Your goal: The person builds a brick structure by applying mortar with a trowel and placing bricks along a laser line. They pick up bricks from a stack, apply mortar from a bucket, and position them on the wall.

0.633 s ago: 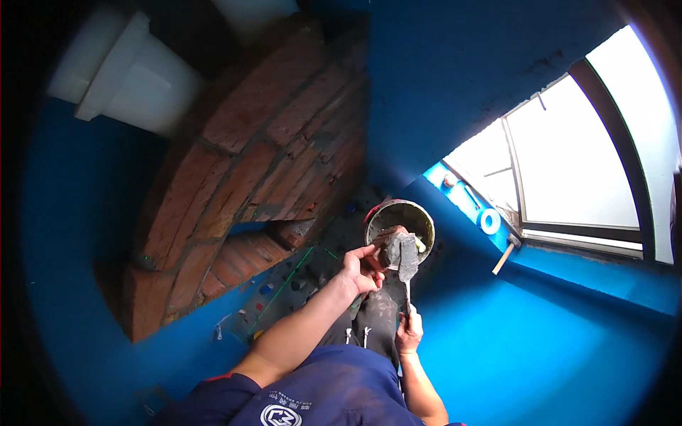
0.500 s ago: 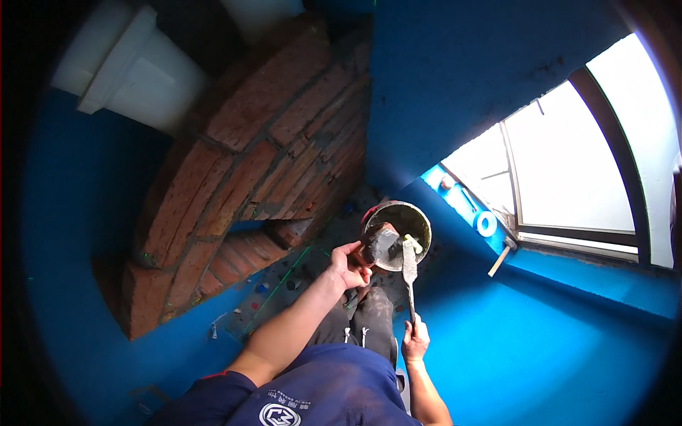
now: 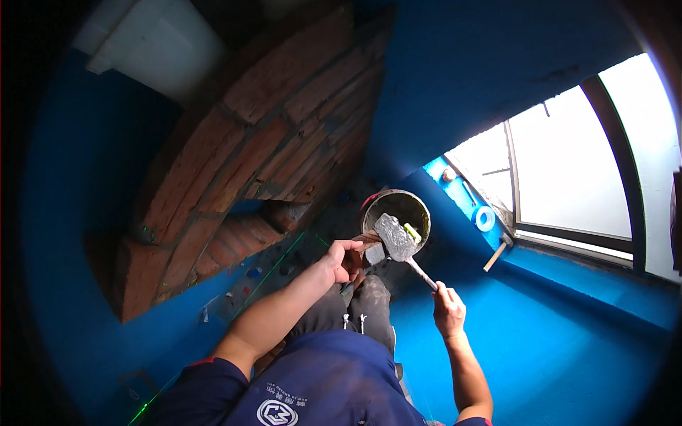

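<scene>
My left hand [image 3: 344, 261] is closed round a reddish brick [image 3: 367, 247] with grey mortar on its end face. In my right hand [image 3: 449, 310] is the handle of a trowel [image 3: 396, 237], its blade coated with wet grey mortar. The blade lies across the near part of a round bucket [image 3: 423, 202], its left edge at the brick; whether the two touch is hard to tell. Inside the bucket, beside the blade, shows a small yellow-green item [image 3: 412, 232] that I cannot make out.
To the left stands a brick wall [image 3: 234, 163] with an opening low in it. White containers [image 3: 160, 46] sit beyond it. On the blue window ledge at right are a roll of tape [image 3: 484, 219] and a hammer [image 3: 499, 253]. Green laser lines cross the floor.
The trowel has swung from upright to slanting, its blade now flat by the brick. My right hand has moved right and up; the brick has come slightly lower and turned.
</scene>
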`<control>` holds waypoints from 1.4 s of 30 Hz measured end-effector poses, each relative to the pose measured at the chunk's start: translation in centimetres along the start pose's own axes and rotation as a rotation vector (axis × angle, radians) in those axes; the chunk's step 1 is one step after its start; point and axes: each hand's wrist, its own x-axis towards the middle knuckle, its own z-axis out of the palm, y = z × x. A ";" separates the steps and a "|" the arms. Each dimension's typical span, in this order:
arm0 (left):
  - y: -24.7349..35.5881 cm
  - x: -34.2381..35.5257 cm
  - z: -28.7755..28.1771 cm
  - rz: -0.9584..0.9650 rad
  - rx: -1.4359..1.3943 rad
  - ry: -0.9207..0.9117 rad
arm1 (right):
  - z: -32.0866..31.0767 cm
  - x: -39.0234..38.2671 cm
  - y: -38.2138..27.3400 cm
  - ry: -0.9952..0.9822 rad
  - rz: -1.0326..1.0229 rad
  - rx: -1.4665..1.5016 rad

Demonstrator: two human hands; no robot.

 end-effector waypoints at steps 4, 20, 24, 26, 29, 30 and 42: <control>0.1 0.4 -2.8 -0.027 -0.080 0.030 | 1.2 1.0 -0.4 -0.118 0.038 0.062; 3.5 -4.0 -3.4 0.521 0.704 -0.104 | 1.9 -0.9 1.3 -0.487 0.995 1.364; 5.8 -3.3 -1.4 0.517 1.034 -0.326 | -0.8 -0.9 1.5 -0.492 0.936 1.359; 6.7 -3.8 -0.2 0.478 1.157 -0.395 | -1.9 -0.7 1.6 -0.504 0.837 1.295; 7.8 -4.4 1.0 0.515 1.235 -0.512 | -2.5 -0.9 1.2 -0.467 0.702 1.219; 7.9 -4.8 1.7 0.513 1.237 -0.510 | -2.5 -0.9 1.2 -0.434 0.629 1.158; 10.2 -6.8 3.3 0.567 1.182 -0.543 | -2.4 -0.2 0.3 -0.170 0.151 0.433</control>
